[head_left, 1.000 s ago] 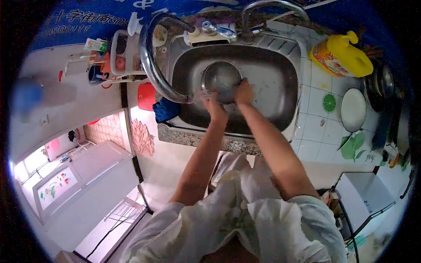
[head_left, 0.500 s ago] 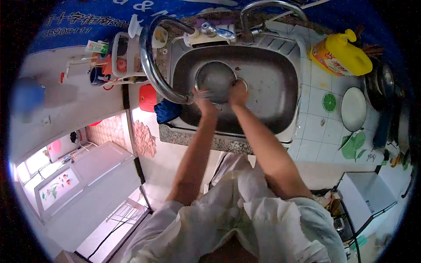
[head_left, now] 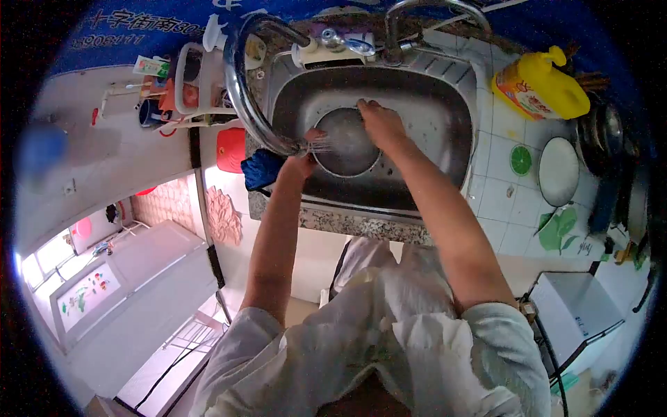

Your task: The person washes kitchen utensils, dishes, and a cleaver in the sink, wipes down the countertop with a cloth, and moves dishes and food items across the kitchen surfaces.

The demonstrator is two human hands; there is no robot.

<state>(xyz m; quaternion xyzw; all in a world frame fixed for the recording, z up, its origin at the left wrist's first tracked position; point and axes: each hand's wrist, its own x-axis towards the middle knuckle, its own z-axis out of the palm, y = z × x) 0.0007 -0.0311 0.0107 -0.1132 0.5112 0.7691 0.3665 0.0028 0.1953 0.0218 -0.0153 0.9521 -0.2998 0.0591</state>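
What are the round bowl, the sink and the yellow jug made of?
Bowl: probably metal, being grey and slightly shiny. Sink: likely brushed steel, silvery with soft reflections. Jug: glossy plastic, it seems, with a moulded handle.

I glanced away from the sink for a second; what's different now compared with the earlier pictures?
The right hand has moved toward the tap side, at the bowl's far rim. The left hand has shifted left, and the bowl slightly nearer the person. No clear grasp or release shows. The yellow jug stayed put.
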